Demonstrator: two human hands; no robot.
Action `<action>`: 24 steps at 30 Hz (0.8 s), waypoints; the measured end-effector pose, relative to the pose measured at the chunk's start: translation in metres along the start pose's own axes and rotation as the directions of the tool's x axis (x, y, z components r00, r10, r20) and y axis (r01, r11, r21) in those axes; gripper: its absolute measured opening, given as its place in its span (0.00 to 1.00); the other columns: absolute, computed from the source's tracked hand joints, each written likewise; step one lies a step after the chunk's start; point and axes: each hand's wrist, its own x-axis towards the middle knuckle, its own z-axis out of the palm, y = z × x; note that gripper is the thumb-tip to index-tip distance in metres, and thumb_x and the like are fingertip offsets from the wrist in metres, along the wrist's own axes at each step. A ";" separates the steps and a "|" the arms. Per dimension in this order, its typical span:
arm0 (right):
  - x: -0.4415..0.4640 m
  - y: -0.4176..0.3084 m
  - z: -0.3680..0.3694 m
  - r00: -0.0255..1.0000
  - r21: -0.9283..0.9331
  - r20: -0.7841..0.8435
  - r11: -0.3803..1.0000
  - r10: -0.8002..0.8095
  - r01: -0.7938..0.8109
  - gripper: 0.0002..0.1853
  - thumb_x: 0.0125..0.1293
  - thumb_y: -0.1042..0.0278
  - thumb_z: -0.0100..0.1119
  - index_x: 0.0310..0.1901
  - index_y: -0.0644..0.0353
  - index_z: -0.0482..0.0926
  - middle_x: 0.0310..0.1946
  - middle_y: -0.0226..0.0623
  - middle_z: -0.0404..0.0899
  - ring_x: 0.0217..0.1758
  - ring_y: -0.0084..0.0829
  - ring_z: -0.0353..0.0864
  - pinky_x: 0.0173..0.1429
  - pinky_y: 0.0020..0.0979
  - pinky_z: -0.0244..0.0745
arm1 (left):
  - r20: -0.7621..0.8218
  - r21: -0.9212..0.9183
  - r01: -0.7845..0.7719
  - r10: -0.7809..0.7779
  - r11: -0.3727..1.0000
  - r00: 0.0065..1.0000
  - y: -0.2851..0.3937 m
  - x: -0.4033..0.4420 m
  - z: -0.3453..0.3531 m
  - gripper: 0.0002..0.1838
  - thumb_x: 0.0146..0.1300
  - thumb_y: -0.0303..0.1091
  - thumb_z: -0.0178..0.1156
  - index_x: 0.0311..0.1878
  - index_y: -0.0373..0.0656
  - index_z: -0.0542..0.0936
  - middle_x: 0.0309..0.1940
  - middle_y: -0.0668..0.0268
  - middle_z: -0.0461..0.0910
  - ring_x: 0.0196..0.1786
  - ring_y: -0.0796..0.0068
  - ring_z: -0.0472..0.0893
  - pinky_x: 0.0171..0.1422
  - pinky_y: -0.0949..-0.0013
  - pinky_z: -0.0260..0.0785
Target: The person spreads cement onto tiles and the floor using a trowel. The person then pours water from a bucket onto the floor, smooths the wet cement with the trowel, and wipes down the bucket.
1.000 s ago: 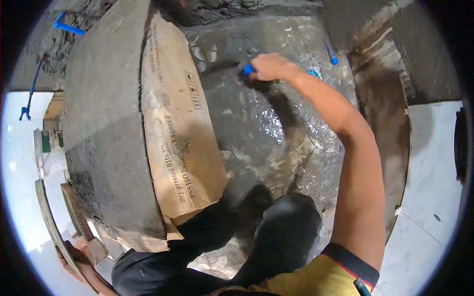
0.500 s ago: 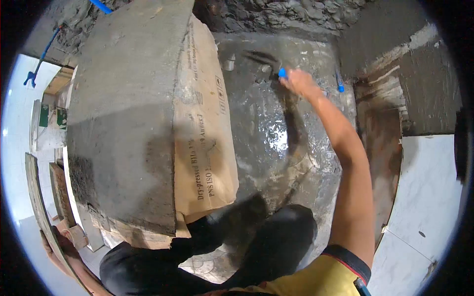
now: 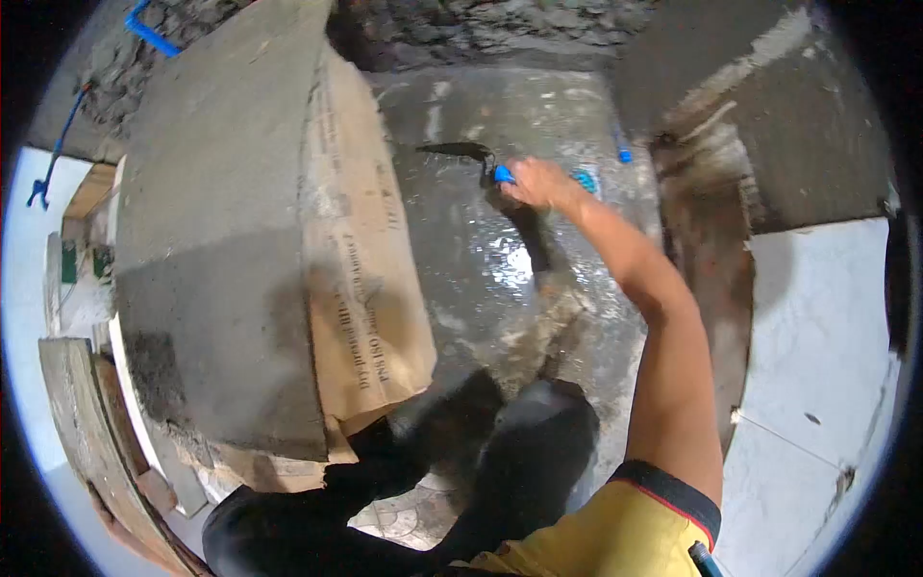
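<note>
My right hand (image 3: 540, 183) is closed around the blue handle of a trowel (image 3: 460, 150). The trowel's dark, narrow blade points left, low over or touching the wet grey floor (image 3: 481, 303); contact cannot be told. At the lower left, my left hand (image 3: 123, 527) shows only in part behind a long wooden board (image 3: 82, 404). It appears to grip the board's edge, with most fingers hidden. Between the two hands stands a cement-coated block-like structure (image 3: 216, 288), with printed brown cardboard (image 3: 370, 298) along its right side.
A blue pipe end (image 3: 625, 156) and a small blue-green round thing (image 3: 584, 181) lie beyond my right forearm. White tiles (image 3: 817, 385) line the right side. Rough mortar (image 3: 500, 29) covers the back. Blue pipes (image 3: 154, 34) stick out at upper left.
My right hand and the trowel have moved left and slightly down in view. The wooden board has turned, showing more of its broad face, and my left hand is more hidden. The view has shifted.
</note>
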 end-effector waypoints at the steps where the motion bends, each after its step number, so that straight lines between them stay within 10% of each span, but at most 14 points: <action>1: -0.014 0.018 0.002 0.982 0.061 -0.070 0.984 0.173 -0.169 0.25 0.65 0.48 0.54 0.46 0.66 0.79 0.42 0.55 0.82 0.48 0.52 0.82 0.52 0.52 0.77 | 0.008 -0.008 0.015 -0.015 1.000 1.000 -0.001 0.002 -0.001 0.25 0.67 0.31 0.57 0.66 0.35 0.69 0.52 0.58 0.77 0.46 0.71 0.80 0.44 0.75 0.76; 6: -0.019 0.140 0.069 0.776 0.185 -0.175 0.794 0.606 -0.579 0.20 0.66 0.54 0.52 0.45 0.65 0.79 0.46 0.56 0.81 0.51 0.53 0.81 0.55 0.51 0.75 | 0.017 0.006 0.034 -0.034 0.999 0.999 0.001 0.004 -0.004 0.26 0.66 0.31 0.57 0.67 0.35 0.69 0.54 0.58 0.76 0.48 0.70 0.79 0.46 0.73 0.76; 8: -0.040 0.093 0.070 0.870 0.046 -0.202 0.892 0.449 -0.449 0.20 0.66 0.56 0.51 0.46 0.68 0.78 0.46 0.57 0.81 0.51 0.55 0.81 0.57 0.50 0.75 | 0.022 0.003 0.044 -0.044 0.999 0.999 0.002 0.004 -0.003 0.26 0.66 0.31 0.56 0.67 0.36 0.68 0.55 0.58 0.76 0.49 0.69 0.79 0.47 0.72 0.76; 11: -0.044 -0.005 0.077 0.699 0.429 -0.131 0.676 0.703 -0.599 0.23 0.67 0.57 0.50 0.49 0.74 0.74 0.46 0.59 0.81 0.51 0.58 0.80 0.59 0.50 0.74 | 0.025 -0.010 0.067 -0.066 0.998 0.997 0.000 0.006 -0.001 0.27 0.66 0.32 0.56 0.67 0.36 0.68 0.56 0.58 0.75 0.50 0.68 0.79 0.48 0.71 0.76; 13: -0.051 -0.030 0.062 0.835 0.338 -0.091 0.806 0.543 -0.487 0.25 0.66 0.56 0.51 0.49 0.75 0.71 0.45 0.63 0.80 0.49 0.58 0.82 0.56 0.50 0.76 | 0.034 -0.032 0.076 -0.075 0.997 0.997 0.000 0.010 0.002 0.27 0.65 0.32 0.56 0.68 0.36 0.68 0.57 0.58 0.75 0.50 0.68 0.79 0.49 0.71 0.75; 22: -0.030 0.099 0.078 0.500 0.450 -0.241 0.552 0.832 -0.701 0.28 0.68 0.50 0.46 0.47 0.75 0.74 0.43 0.59 0.81 0.50 0.55 0.82 0.56 0.46 0.77 | 0.057 -0.027 0.105 -0.103 0.994 0.993 -0.004 0.018 -0.003 0.32 0.60 0.37 0.61 0.67 0.37 0.68 0.60 0.56 0.73 0.57 0.63 0.76 0.58 0.63 0.71; 24: -0.035 0.072 0.085 0.597 0.372 -0.253 0.646 0.761 -0.667 0.28 0.67 0.50 0.46 0.49 0.74 0.74 0.44 0.57 0.82 0.49 0.55 0.82 0.56 0.47 0.78 | 0.051 -0.022 0.091 -0.090 0.996 0.995 -0.002 0.016 -0.001 0.31 0.61 0.37 0.60 0.67 0.37 0.68 0.60 0.56 0.73 0.57 0.63 0.76 0.58 0.63 0.71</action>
